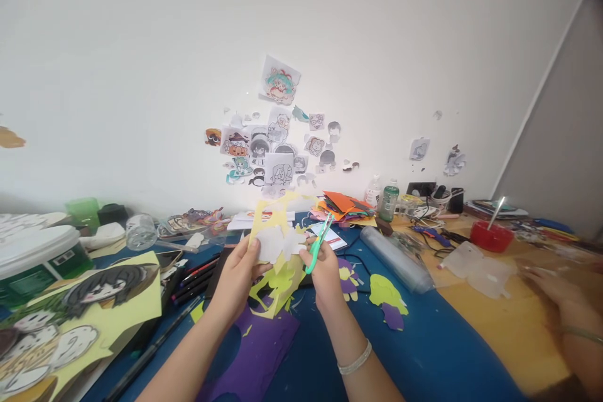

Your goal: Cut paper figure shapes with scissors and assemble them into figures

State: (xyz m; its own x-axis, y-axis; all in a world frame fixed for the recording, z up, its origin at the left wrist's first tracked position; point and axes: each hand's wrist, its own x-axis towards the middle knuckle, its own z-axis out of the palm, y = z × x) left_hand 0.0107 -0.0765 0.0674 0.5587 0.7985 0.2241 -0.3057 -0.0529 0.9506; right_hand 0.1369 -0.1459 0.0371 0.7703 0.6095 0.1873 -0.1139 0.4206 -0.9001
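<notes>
Landmark: yellow sheet, cut full of holes, held up off the bench.

Left hand: closed, thumb in front, fingers behind, pinching the sheet's left edge together with the white paper piece, which lies against the sheet's front. Right hand: at the sheet's right edge, curled round the teal handles of the scissors, tips pointing up and away. Its fingertips sit at the white piece's right edge; can't tell if they pinch it too. Blade gap too small to read.

Around the sheet: purple paper below it, lime cutout right and lower, clear plastic roll right, orange paper behind and right, white-lidded tub far left. Co-worker's hand far right, well apart from it.
</notes>
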